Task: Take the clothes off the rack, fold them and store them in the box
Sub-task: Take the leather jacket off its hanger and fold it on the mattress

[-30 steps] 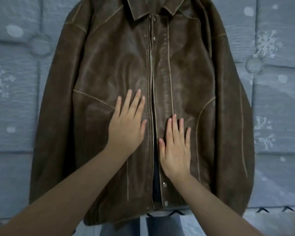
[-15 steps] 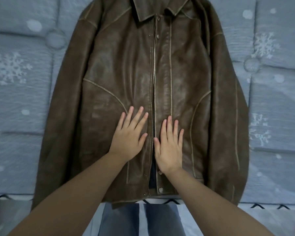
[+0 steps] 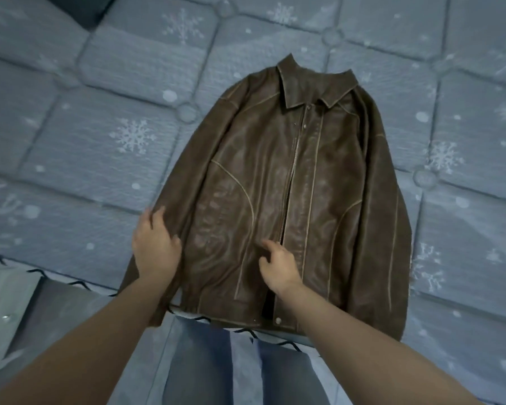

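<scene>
On the quilted mattress (image 3: 70,141), the jacket (image 3: 289,200) is lying collar-away; left hand (image 3: 155,247) is gripping its near sleeve, right hand (image 3: 278,266) hovering loosely curled.

A quilted blue-grey mattress (image 3: 105,159) fills most of the view, printed with white snowflakes and dots (tufted into large squares). Its near edge carries black zigzag stitching. Grey floor (image 3: 27,311) shows at lower left. Lighting is dim.

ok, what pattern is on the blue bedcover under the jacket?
White snowflakes and dots on quilted blue bedcover, clearest in the head view.
</scene>
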Demonstrator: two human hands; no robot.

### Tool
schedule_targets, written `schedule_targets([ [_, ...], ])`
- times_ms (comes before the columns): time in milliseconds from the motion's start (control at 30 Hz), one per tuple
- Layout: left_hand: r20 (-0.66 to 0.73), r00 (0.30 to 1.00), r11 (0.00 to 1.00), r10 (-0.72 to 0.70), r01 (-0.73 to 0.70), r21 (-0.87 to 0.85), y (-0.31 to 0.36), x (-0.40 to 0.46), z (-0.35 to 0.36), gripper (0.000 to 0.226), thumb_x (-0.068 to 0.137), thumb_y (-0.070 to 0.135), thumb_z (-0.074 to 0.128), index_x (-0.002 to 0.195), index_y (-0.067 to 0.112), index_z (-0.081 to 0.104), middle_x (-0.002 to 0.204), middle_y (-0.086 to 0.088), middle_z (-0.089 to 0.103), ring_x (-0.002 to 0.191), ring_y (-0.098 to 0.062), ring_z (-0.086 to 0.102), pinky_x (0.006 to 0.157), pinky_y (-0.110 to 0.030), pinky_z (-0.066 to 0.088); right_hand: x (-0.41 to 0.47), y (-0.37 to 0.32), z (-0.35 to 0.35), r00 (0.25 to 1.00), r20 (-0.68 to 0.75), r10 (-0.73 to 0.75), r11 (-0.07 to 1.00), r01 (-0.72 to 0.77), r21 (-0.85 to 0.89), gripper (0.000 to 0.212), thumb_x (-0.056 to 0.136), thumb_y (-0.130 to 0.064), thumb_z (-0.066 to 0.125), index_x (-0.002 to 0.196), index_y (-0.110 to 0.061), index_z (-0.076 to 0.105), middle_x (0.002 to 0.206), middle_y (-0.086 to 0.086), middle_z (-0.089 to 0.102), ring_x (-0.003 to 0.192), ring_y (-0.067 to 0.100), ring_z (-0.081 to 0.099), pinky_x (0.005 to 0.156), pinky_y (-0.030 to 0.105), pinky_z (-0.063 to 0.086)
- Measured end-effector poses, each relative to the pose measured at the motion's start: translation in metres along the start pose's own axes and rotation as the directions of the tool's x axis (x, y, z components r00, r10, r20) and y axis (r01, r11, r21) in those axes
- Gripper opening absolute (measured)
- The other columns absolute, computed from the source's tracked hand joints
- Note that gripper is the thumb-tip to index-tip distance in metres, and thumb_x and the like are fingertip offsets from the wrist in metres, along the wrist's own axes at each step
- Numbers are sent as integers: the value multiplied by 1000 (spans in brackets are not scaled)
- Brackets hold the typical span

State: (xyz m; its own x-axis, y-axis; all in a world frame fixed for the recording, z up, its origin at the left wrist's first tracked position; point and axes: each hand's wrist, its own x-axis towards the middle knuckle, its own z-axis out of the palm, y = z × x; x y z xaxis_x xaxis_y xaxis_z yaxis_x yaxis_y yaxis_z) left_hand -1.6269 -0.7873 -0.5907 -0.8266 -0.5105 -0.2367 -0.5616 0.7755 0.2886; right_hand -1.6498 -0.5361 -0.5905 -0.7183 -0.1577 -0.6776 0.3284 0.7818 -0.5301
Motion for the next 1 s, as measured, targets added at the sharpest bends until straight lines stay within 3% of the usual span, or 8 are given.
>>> schedule_targets([
  [100, 144, 969, 979, -200, 192, 69, -44, 8, -4, 79, 79, 36, 74, 143, 9, 37, 144, -20, 42, 130, -39, 42, 107, -51, 36, 3, -23, 16, 1000, -13, -18, 1000, 18, 22, 46, 94, -10, 50, 139, -20, 53, 135, 6, 58, 129, 22, 51, 112, 29, 38],
  [233, 295, 927, 973, -231, 217, 79, -73, 21, -2, 72, 71, 60, 73, 127, 19, 52, 127, -11, 54, 118, -32, 52, 101, -44, 41, 14, -68, 39, 1000, -18, -22, 987, 24, 159, 41, 95, -6, 50, 132, -19, 59, 110, 3, 69, 107, 17, 62, 101, 26, 46],
  [400, 358, 933, 994, -26, 62, -91, -95, 40, -8, 22, 85, 29, 67, 99, 14, 60, 108, -11, 55, 99, -32, 58, 84, -39, 48, 52, -133, 93, 988, -26, 154, 949, -141, 282, 37, 92, -12, 53, 128, -21, 61, 93, 1, 68, 97, 24, 69, 91, 39, 56],
  [467, 345, 938, 985, 1, 59, -165, -108, 53, -19, 19, 90, 19, 62, 105, 9, 57, 107, -16, 58, 99, -36, 58, 81, -40, 46, 68, -160, 119, 973, 6, 230, 938, -223, 264, 45, 88, -27, 60, 133, -25, 55, 98, -1, 67, 108, 29, 66, 95, 46, 54],
  [567, 295, 955, 966, 15, 63, -253, -117, 73, -45, 18, 94, 16, 54, 110, 8, 52, 102, -17, 64, 95, -37, 61, 74, -40, 45, 81, -197, 140, 937, 52, 347, 849, -337, 407, 87, 66, -64, 67, 143, -31, 40, 120, 0, 64, 115, 28, 63, 96, 47, 54],
  [633, 246, 968, 972, 47, 12, -233, -132, 100, -65, 17, 95, 21, 52, 110, 14, 49, 99, -14, 66, 92, -36, 63, 70, -40, 45, 92, -230, 154, 925, 74, 372, 808, -362, 464, 98, 59, -70, 69, 144, -34, 36, 130, -3, 60, 118, 28, 62, 96, 47, 54],
  [800, 47, 989, 973, 141, -129, -194, -168, 190, -109, 16, 94, 22, 50, 109, 17, 46, 100, -14, 65, 92, -37, 62, 70, -45, 47, 122, -308, 172, 984, 40, 171, 890, -172, 421, 74, 78, -47, 69, 145, -36, 40, 112, -9, 68, 118, 24, 62, 106, 46, 47],
  [1000, -138, 940, 950, 311, -306, 53, -195, 311, -150, 15, 91, 16, 53, 106, 13, 52, 98, -18, 63, 95, -39, 58, 84, -47, 40, 152, -377, 170, 998, 17, -57, 916, 45, 400, 50, 95, -15, 60, 143, -23, 48, 133, -1, 60, 120, 14, 56, 108, 27, 42],
])
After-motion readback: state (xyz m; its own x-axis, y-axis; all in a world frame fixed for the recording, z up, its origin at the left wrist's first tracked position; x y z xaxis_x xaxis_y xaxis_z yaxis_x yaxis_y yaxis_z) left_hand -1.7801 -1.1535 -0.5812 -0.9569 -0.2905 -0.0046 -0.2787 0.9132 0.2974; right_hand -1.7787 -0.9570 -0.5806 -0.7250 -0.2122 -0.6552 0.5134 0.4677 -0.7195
